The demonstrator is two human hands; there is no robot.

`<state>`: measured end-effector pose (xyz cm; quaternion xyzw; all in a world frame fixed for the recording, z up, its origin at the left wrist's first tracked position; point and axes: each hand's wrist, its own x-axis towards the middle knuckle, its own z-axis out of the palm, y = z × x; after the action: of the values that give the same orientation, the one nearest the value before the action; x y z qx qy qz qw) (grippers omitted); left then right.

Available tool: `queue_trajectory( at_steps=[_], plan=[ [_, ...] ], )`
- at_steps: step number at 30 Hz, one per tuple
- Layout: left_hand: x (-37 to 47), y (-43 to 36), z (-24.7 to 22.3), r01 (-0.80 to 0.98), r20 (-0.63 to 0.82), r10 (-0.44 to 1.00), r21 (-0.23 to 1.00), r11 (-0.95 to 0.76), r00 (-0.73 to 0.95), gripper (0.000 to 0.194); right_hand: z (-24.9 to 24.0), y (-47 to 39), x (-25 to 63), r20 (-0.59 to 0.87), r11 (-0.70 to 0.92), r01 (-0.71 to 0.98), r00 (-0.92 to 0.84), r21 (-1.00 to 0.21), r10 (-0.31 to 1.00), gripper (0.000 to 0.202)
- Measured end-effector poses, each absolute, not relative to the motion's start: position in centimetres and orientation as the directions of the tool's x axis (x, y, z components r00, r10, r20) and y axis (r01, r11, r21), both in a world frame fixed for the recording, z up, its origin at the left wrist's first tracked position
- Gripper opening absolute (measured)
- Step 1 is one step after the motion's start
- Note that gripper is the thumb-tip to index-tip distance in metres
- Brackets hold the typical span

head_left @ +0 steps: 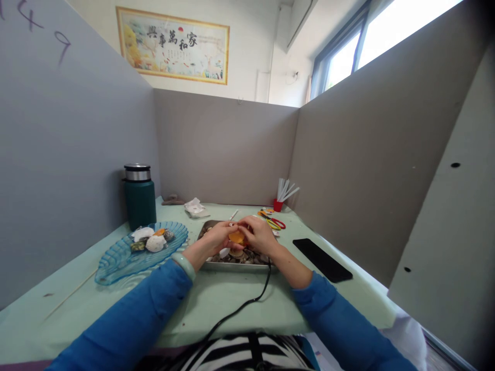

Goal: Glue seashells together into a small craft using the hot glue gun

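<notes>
Over a metal tray (240, 267) of shells and stones, both hands meet around an orange shell-like piece (236, 237). My left hand (217, 238) is closed on its left side, with a pale bangle (184, 265) at the wrist. The fingers of my right hand (258, 234) pinch the piece from the right and partly cover it. Below the hands, a white shell (224, 252) and brown pieces show in the tray. A black cord (247, 302) runs from under my right wrist down to my lap; what it joins is hidden.
To the left lies a blue shell-shaped plate (116, 265) with shells and stones, beside a green bottle (139, 203) and thin stick (71, 293). Scissors (275, 223), a red cup of white sticks (278, 205) and a black phone-like slab (323, 259) are right. Grey partitions (228, 149) enclose the table.
</notes>
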<state>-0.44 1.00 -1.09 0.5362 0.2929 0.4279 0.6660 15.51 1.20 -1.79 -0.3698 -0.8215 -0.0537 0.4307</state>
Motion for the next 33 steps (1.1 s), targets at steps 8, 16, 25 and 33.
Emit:
queue_trajectory(
  at_steps=[8,16,25,33],
  plan=[
    [-0.21,1.05,-1.12,-0.257,0.050,0.928,0.965,0.050,0.368,0.014,-1.87,1.02,15.39,0.764,0.722,0.644,-0.326,-0.252,0.557,0.014],
    [-0.19,1.01,-1.08,-0.217,0.052,0.942,0.976,0.022,0.331,0.013,-1.75,0.93,15.36,0.763,0.724,0.647,-0.337,-0.238,0.552,0.011],
    [-0.25,1.38,-1.43,-0.212,0.062,0.950,0.977,0.005,0.305,0.019,-1.85,1.03,15.34,0.760,0.718,0.651,-0.329,-0.248,0.561,0.014],
    [-0.32,1.29,-1.33,-0.149,0.053,0.939,0.989,-0.002,0.339,0.020,-1.75,0.91,15.40,0.753,0.725,0.655,-0.363,-0.212,0.548,0.011]
  ],
)
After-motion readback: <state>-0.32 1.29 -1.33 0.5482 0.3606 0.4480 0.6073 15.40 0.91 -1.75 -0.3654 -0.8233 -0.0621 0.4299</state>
